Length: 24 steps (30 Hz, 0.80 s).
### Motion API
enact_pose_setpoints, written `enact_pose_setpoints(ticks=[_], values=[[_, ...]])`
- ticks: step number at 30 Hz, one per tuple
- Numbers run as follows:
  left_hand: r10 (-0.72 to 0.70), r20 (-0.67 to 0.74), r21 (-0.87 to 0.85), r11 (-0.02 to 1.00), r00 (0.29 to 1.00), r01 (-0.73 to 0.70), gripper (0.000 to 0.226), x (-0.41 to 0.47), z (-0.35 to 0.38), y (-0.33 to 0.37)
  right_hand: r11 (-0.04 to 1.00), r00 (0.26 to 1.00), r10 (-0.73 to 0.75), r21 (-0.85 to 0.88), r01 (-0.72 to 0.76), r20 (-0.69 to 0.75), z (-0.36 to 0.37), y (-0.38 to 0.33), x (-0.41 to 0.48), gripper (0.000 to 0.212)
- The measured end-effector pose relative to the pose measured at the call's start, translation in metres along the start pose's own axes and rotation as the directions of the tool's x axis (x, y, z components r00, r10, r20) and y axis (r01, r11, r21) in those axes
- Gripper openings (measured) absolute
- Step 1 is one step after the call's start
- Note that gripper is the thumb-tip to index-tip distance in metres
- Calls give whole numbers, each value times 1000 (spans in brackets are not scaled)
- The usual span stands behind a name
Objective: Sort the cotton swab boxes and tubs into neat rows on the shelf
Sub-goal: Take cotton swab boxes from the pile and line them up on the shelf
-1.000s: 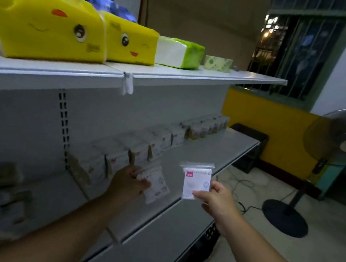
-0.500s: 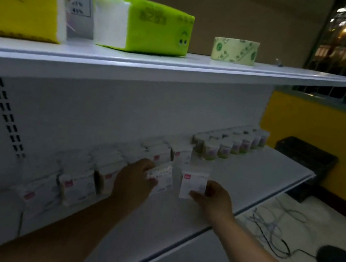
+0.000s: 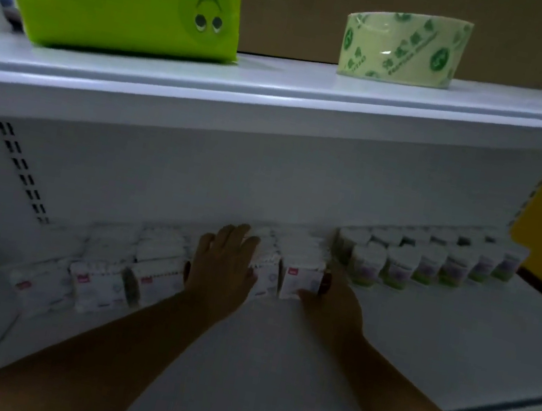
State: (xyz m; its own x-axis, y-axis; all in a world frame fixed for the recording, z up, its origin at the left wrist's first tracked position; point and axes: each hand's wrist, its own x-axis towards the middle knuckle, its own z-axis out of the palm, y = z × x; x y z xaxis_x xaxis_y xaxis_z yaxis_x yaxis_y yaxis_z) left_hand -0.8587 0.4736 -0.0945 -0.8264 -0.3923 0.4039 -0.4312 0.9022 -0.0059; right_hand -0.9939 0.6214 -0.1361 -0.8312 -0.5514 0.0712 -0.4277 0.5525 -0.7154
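Down on the shelf, the tubs stand in a tidy double file. Left of the tubs runs the line of boxes, and that's where the work is. The left hand, fingers flat, steadies the stack a little further left of the tubs. The right hand, grip curled round one box, seats it just beside the tubs. It stands upright, red-marked face outward; its long axis is hard to call. Next, I'd say: nudge it flush, then let go.

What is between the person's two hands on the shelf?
In the head view, two white swab boxes stand side by side between the left hand and right hand.
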Motion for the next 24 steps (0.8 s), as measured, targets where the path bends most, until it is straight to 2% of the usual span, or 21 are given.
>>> enact_pose_setpoints(ticks=[2,5,7,9,13,24], values=[[37,75,113,993,996,-46,62,-1,6,-1,998,995,-63,-16,62,-83,5,1,-1,75],[70,142,220,970,987,-100,67,-5,14,-3,968,947,-244,-111,225,-211,9,1,-5,86],[63,183,232,967,981,-105,74,-4,16,-5,906,890,-397,-249,341,-226,10,1,-7,78],[59,225,244,963,973,-115,87,-1,17,-8,848,856,-479,-355,394,-195,11,1,-6,69],[43,266,290,949,963,-122,98,4,19,-8,843,909,-406,-421,335,-90,16,4,0,64],[33,321,276,953,947,-127,108,10,3,-2,825,936,-343,-502,260,-80,17,0,-2,72]])
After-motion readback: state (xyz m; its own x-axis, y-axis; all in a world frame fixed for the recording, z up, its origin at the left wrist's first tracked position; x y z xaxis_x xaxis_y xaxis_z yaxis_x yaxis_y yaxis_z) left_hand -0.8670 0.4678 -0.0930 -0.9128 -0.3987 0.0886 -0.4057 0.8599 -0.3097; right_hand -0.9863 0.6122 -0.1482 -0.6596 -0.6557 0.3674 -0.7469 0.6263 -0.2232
